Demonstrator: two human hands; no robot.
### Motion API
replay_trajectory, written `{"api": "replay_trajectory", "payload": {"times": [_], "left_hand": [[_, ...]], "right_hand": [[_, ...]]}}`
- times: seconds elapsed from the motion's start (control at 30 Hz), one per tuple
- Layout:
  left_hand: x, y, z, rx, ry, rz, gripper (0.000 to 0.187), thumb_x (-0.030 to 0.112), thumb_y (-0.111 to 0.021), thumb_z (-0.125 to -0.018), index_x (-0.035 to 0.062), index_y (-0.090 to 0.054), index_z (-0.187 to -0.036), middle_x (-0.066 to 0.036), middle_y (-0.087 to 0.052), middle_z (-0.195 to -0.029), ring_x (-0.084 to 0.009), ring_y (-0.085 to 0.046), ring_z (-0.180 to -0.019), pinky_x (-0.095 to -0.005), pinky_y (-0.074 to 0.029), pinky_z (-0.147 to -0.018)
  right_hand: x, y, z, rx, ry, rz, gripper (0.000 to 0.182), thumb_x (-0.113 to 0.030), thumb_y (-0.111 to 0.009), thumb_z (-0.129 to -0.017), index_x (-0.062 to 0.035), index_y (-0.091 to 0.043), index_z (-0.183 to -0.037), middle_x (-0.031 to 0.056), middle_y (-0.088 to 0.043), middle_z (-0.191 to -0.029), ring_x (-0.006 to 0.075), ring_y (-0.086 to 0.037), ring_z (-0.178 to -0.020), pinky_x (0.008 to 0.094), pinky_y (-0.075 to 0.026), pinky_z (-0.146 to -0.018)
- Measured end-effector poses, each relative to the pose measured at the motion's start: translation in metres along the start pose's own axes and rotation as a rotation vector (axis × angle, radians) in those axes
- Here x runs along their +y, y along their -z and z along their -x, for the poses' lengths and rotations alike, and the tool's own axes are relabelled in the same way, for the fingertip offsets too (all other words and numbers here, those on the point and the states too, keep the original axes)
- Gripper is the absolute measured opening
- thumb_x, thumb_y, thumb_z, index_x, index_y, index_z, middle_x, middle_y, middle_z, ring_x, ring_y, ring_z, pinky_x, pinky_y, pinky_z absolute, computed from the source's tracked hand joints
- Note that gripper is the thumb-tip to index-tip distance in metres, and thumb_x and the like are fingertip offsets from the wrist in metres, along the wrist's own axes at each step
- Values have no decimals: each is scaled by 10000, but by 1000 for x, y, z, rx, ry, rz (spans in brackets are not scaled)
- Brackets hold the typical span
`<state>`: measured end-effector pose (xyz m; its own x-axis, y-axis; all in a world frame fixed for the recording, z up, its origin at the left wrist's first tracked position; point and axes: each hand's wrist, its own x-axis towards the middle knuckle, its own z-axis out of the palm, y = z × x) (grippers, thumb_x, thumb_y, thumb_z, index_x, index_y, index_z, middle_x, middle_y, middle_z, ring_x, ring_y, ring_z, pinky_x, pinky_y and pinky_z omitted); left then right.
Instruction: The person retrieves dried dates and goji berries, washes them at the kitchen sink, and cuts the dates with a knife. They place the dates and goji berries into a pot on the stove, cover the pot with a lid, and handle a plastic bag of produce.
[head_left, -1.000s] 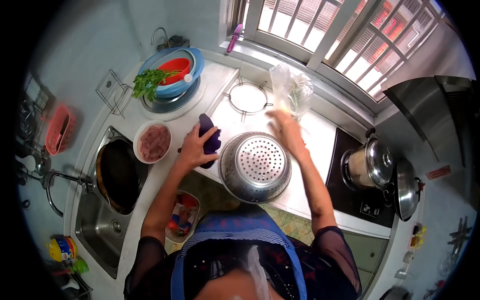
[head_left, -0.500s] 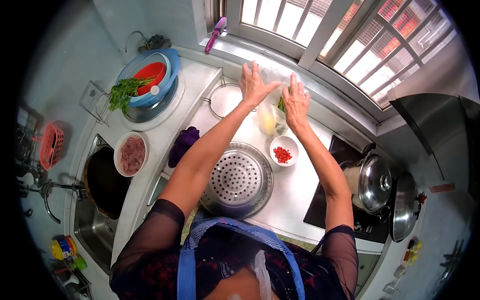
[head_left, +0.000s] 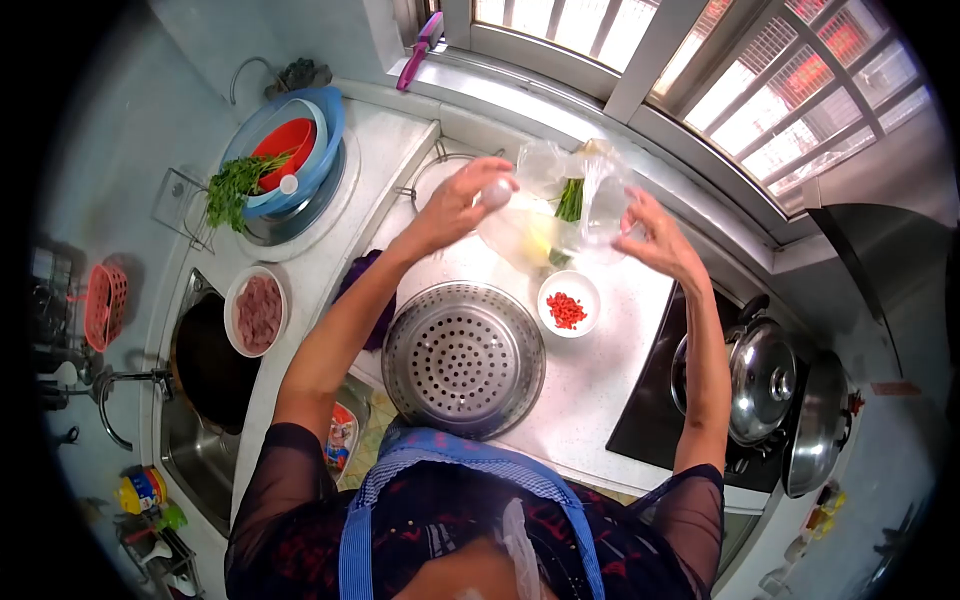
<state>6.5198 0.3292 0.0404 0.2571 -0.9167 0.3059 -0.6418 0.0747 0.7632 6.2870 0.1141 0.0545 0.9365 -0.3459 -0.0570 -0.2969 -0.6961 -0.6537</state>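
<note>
My left hand (head_left: 462, 208) is closed around a small, pale, rounded object (head_left: 495, 194) whose kind I cannot make out, left of a clear plastic bag (head_left: 603, 205). My right hand (head_left: 655, 236) pinches at the bag's right edge. Green stalks (head_left: 569, 200) and something pale yellow (head_left: 537, 243) show in or under the plastic. Just below the bag is a small white bowl (head_left: 590, 322) of red berries (head_left: 566, 310). A steel steamer pan with a perforated base (head_left: 463, 360) stands on the counter nearest my body.
Left, a white bowl (head_left: 233, 312) of cut meat sits by the sink (head_left: 190, 470). Behind it are stacked blue basins (head_left: 325, 150), a red bowl and leafy greens (head_left: 233, 190). On the right, a lidded pot (head_left: 755, 375) stands on the black stove (head_left: 640, 415), beside a pan lid (head_left: 815, 430).
My hands have moved apart and slightly toward me. From spread fingers, the left has closed on the pale object and the right has pinched the bag's edge. The view has shifted slightly.
</note>
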Motion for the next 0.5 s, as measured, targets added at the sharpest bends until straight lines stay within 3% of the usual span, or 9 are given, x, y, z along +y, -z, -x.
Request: {"api": "replay_trajectory", "payload": {"times": [0.07, 0.1, 0.13, 0.2, 0.23, 0.3, 0.33, 0.4, 0.5], "left_hand": [[-9, 3, -22, 48, 180, 193, 288, 324, -509, -885, 90, -612, -1016, -79, -534, -1149, -225, -485, -1116, -387, -380, -958], [-24, -2, -33, 155, 133, 268, 337, 383, -480, -886, 88, -623, -962, -98, -587, -1047, -209, -559, -970, -347, -440, -864], [-21, 3, -45, 157, 129, 269, 337, 383, -480, -886, 88, -623, -962, -98, -587, -1047, -209, -559, -970, -347, -440, -864], [-17, 14, -64, 138, 215, 288, 370, 376, -487, -892, 58, -615, -1031, -84, -578, -1075, -197, -519, -1047, -368, -410, -902], [-20, 17, -73, 138, 213, 292, 370, 376, -487, -892, 58, -615, -1031, -84, -578, -1075, -197, -519, -1047, -368, -410, -902], [-22, 21, -87, 169, 239, 325, 372, 378, -466, -899, 66, -621, -1029, -86, -592, -1022, -194, -508, -1043, -358, -383, -922], [-17, 23, -89, 166, 234, 327, 372, 378, -466, -899, 66, -621, -1029, -86, -592, -1022, -194, -508, -1043, -358, -383, -922], [-4, 32, -94, 172, 74, 278, 377, 375, -458, -901, 53, -621, -1012, -82, -591, -992, -185, -506, -1025, -352, -366, -930], [33, 51, -80, 96, -18, 250, 365, 352, -442, -914, 48, -619, -1006, -77, -586, -1002, -185, -516, -999, -347, -373, -908]], "right_hand": [[-1, 4, -19, 281, 136, 151, 177, -185, -598, -705, -54, -505, -779, 215, -363, -1341, 395, -390, -1212, 430, -379, -928], [-4, 8, -32, 419, 238, 187, 195, -211, -603, -718, -51, -504, -771, 210, -383, -1324, 348, -427, -1184, 383, -421, -882], [-15, 13, -43, 420, 240, 190, 195, -211, -603, -718, -51, -504, -771, 210, -383, -1324, 348, -427, -1184, 383, -421, -882], [-36, 30, -61, 706, 285, 163, 171, -231, -590, -743, -79, -518, -774, 175, -519, -1199, 265, -546, -1029, 353, -466, -806], [-40, 39, -72, 705, 284, 167, 171, -231, -590, -743, -79, -518, -774, 175, -519, -1199, 265, -546, -1029, 353, -466, -806], [-50, 58, -92, 583, 43, -298, 127, -207, -549, -782, -85, -511, -789, 117, -629, -994, 188, -595, -793, 310, -487, -696], [-60, 66, -97, 588, 42, -295, 127, -207, -549, -782, -85, -511, -789, 117, -629, -994, 188, -595, -793, 310, -487, -696], [-81, 79, -103, 572, 229, -885, 88, -164, -503, -812, -77, -491, -815, 104, -651, -855, 149, -564, -648, 291, -475, -658], [-102, 101, -94, 519, 284, -1010, 77, -133, -477, -813, -62, -474, -842, 166, -633, -873, 118, -541, -635, 299, -476, -716]]}}
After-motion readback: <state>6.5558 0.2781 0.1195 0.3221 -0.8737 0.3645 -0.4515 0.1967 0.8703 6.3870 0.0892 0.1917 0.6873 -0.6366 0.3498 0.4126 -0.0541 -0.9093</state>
